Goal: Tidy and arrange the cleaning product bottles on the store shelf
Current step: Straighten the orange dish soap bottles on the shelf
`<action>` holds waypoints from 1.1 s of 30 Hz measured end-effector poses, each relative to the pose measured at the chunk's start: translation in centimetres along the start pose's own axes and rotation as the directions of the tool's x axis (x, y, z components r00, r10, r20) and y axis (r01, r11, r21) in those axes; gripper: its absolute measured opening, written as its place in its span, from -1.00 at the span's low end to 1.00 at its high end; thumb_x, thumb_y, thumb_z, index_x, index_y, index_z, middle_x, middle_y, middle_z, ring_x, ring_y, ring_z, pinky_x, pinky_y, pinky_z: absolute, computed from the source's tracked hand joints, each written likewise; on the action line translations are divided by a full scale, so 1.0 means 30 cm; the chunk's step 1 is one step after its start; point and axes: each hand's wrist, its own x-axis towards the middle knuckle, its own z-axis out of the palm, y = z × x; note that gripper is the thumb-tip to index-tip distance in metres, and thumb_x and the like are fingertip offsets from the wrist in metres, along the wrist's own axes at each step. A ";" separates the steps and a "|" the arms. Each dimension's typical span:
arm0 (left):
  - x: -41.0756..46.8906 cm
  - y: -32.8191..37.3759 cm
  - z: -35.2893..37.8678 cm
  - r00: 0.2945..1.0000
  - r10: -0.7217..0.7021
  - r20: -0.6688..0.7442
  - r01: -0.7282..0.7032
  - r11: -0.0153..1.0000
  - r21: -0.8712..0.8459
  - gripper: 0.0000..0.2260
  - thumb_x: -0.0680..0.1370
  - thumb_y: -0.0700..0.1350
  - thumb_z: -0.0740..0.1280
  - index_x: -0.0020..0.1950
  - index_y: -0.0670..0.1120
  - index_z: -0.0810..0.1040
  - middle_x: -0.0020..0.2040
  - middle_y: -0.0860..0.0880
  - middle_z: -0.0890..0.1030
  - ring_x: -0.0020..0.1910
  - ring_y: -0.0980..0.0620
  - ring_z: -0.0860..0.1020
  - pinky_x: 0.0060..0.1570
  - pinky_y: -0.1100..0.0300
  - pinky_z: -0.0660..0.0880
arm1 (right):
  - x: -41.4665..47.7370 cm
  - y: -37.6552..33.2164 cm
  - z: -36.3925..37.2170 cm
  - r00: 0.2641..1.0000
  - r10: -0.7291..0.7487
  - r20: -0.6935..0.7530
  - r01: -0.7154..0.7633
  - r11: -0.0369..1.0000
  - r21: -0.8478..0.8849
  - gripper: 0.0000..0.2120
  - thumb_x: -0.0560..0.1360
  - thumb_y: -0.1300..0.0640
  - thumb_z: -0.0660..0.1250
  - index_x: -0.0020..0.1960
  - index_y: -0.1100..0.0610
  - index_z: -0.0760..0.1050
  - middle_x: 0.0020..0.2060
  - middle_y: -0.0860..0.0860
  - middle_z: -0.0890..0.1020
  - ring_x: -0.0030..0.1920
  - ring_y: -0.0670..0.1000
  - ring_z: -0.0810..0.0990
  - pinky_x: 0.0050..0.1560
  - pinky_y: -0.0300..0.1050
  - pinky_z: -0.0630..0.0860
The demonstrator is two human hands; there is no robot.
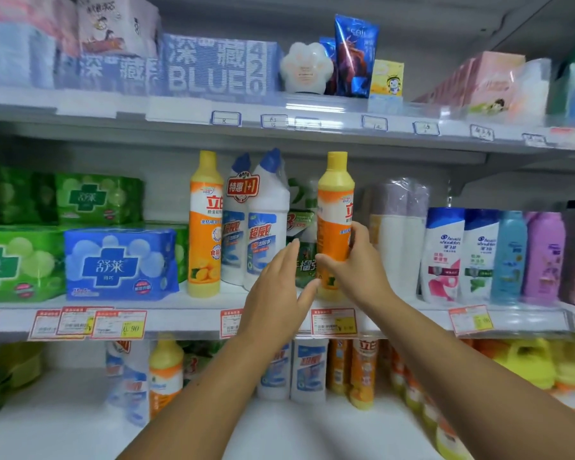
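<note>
Your right hand [352, 257] wraps the lower half of a yellow dish-soap bottle [335, 207], upright at the shelf edge [186, 322]. Your left hand [276, 293], fingers spread and holding nothing, hovers just left of that grip. Further left stand two white toilet-cleaner bottles [259, 227], then one more yellow bottle [206, 227]. Both arms reach forward and upward.
</note>
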 end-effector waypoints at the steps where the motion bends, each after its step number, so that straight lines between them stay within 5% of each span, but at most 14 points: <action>1: -0.003 0.009 -0.008 1.000 -0.009 0.004 0.009 1.000 -0.023 -0.35 0.56 0.18 0.19 0.54 0.09 -0.06 0.55 0.08 0.11 0.50 0.08 0.13 0.38 0.11 0.23 | -0.018 -0.010 -0.006 1.000 -0.027 0.004 0.027 0.999 0.035 -0.29 0.41 0.00 0.47 0.43 0.02 0.17 0.29 -0.01 0.48 0.24 0.02 0.51 0.21 0.07 0.53; 6: -0.029 0.066 -0.070 1.000 -0.023 0.007 0.023 0.988 -0.155 -0.35 0.56 0.09 0.26 0.54 0.10 -0.02 0.53 0.10 0.15 0.48 0.10 0.17 0.32 0.18 0.25 | -0.082 -0.114 -0.081 0.992 -0.121 -0.042 0.127 0.974 0.186 -0.32 0.42 0.05 0.46 0.42 -0.06 0.18 0.29 -0.06 0.47 0.25 -0.05 0.49 0.22 -0.03 0.53; 13: -0.119 0.140 -0.134 0.999 0.003 0.045 0.015 0.920 -0.392 -0.35 0.50 0.08 0.35 0.51 0.19 0.10 0.43 0.11 0.36 0.36 0.14 0.37 0.29 0.12 0.40 | -0.253 -0.234 -0.228 0.987 -0.159 -0.014 0.158 0.957 0.242 -0.35 0.42 0.04 0.47 0.39 -0.04 0.22 0.13 -0.23 0.49 0.08 -0.28 0.52 -0.05 -0.50 0.48; 19: -0.376 0.108 0.014 0.972 -0.015 0.237 0.163 0.766 -0.622 -0.48 0.45 -0.12 0.44 0.24 0.38 0.37 0.18 0.16 0.59 0.13 0.19 0.57 0.16 0.12 0.52 | -0.500 -0.041 -0.185 0.993 -0.025 0.115 -0.004 0.971 0.240 -0.31 0.37 0.07 0.51 0.39 -0.07 0.24 0.19 -0.11 0.52 0.14 -0.22 0.54 0.09 -0.27 0.54; 23: -0.515 0.064 0.151 0.925 -0.083 0.372 0.306 0.742 -0.596 -0.59 0.48 -0.13 0.40 0.17 0.31 0.40 0.15 0.07 0.62 0.08 0.16 0.60 0.12 0.11 0.54 | -0.642 0.136 -0.116 0.979 0.061 0.195 -0.103 0.972 0.210 -0.35 0.34 0.16 0.52 0.26 -0.22 0.28 0.19 -0.06 0.54 0.15 -0.15 0.56 0.15 -0.10 0.55; 27: -0.576 -0.008 0.241 0.870 -0.149 0.470 0.376 0.816 -0.438 -0.42 0.48 -0.07 0.42 0.43 0.14 0.27 0.27 0.12 0.48 0.24 0.18 0.45 0.25 0.12 0.44 | -0.699 0.295 -0.069 0.968 0.134 0.213 -0.167 0.975 0.145 -0.33 0.37 0.21 0.50 0.24 -0.31 0.27 0.19 -0.16 0.53 0.14 -0.20 0.55 0.12 -0.16 0.54; 33: -0.611 -0.224 0.280 0.830 -0.268 0.489 0.402 0.895 -0.191 -0.43 0.51 0.05 0.36 0.47 0.12 0.23 0.39 0.07 0.41 0.33 0.13 0.39 0.29 0.14 0.36 | -0.663 0.523 -0.022 0.937 0.285 0.199 -0.293 0.956 0.007 -0.35 0.38 0.20 0.49 0.37 -0.04 0.30 0.20 -0.08 0.52 0.16 -0.01 0.54 0.16 -0.01 0.50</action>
